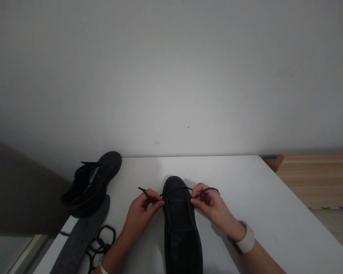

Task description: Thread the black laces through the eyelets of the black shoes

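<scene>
A black shoe (180, 220) lies on the white table in front of me, its toe pointing away. A dark shoelace (177, 188) runs across its front, with an end out past each side. At the left edge of the shoe, my left hand (144, 209) pinches the lace between thumb and fingers, and a loose end sticks out above the knuckles. On the right edge my right hand (211, 205) pinches the lace too, its other end curving over the fingers.
Another black shoe (87, 190) rests at the table's far left corner. Below it are a dark grey insole (82, 236) and a loose black lace (104, 241). A wall (171, 95) rises behind the white table (234, 179). Wooden furniture (317, 179) stands at right.
</scene>
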Demonstrator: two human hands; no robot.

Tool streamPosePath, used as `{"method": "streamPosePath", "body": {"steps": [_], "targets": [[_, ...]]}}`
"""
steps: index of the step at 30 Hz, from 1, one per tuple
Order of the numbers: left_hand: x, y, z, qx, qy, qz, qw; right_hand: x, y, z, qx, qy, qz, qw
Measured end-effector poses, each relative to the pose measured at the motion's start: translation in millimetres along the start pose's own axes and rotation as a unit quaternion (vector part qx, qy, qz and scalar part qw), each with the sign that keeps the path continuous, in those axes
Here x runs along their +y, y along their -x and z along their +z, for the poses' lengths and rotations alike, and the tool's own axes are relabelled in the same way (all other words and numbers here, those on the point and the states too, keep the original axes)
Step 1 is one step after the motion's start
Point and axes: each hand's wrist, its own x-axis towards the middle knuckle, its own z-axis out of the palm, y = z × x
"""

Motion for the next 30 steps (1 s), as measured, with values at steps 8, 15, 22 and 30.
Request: {"method": "streamPosePath", "body": {"steps": [8,15,22,30], "targets": [[12.3,10.2,-6.7,-0.053,0.023,-0.044,0.997,-4.8,3.4,-7.3,-0.044,-0.05,0.046,0.997],[18.8,11.4,1.0,-0.008,0.035,-0.061,0.997,-0.5,8.7,-0.5,0.018,-0.032,0.044,0.998],[17.0,12.5,12.5,0.011,-0.032,-0.071,0.997,11.6,16.2,6.3,0.044,0.019,0.062,0.997],[51.4,44.6,-10.2,0.016,-0.313,0.009,0.95,-35.2,50.5,-4.9,0.059,0.273,0.018,0.96]]}}
